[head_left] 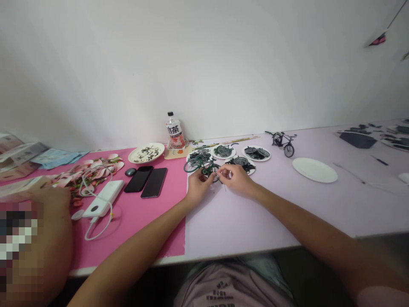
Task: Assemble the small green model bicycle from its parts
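A small green toy bicycle [200, 163] is held over the table, just in front of plates of dark parts. My left hand [198, 186] pinches its lower right part near a wheel. At that same wheel, the fingertips of my right hand [234, 178] are pressed together; whatever they hold is too small to name. Behind the hands are a plate of wheels [256, 153], a plate with green parts [224, 151] and a plate of black parts [244, 164]. A dark toy bicycle [283, 143] stands farther right.
A white oval plate [315, 169] lies to the right, near a small screwdriver [379, 160]. On the pink left side are two phones [154, 182], a white power bank [104, 198] with a cable, and a bottle [175, 133]. Another person's arm [54, 238] reaches in at far left.
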Tool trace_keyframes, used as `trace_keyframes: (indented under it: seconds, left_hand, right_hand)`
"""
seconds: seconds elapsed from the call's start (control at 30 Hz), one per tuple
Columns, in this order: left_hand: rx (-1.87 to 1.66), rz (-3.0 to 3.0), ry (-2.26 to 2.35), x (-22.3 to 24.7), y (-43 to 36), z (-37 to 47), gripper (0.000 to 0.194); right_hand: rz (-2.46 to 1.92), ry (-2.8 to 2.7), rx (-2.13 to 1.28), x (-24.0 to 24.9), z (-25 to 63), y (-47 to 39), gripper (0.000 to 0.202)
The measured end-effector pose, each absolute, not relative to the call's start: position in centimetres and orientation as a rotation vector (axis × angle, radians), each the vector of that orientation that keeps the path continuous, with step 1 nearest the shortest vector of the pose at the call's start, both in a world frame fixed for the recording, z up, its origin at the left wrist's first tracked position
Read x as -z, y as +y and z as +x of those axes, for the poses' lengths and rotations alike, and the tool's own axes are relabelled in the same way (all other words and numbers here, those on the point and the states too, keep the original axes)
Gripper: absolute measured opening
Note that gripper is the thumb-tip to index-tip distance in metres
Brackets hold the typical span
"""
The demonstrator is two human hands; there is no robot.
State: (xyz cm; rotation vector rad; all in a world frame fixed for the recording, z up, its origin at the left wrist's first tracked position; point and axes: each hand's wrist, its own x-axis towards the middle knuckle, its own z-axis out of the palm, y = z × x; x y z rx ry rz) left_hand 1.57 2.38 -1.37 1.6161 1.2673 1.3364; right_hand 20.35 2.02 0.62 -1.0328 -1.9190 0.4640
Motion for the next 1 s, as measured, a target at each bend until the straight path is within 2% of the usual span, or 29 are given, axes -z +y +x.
trace_keyframes:
  seconds: [0.37, 1.0]
  left_hand:
    - [-1.355, 1.572, 1.202, 1.8, 2.9, 1.4, 0.040]
    - [-1.336, 1.526, 1.145, 1.8, 3.0, 1.4, 0.042]
  right_hand:
    - [-0.962, -1.969, -0.284, 0.4, 20.7, 3.0, 0.021]
    - [-0.957, -1.994, -0.230, 0.3, 20.7, 2.9, 0.026]
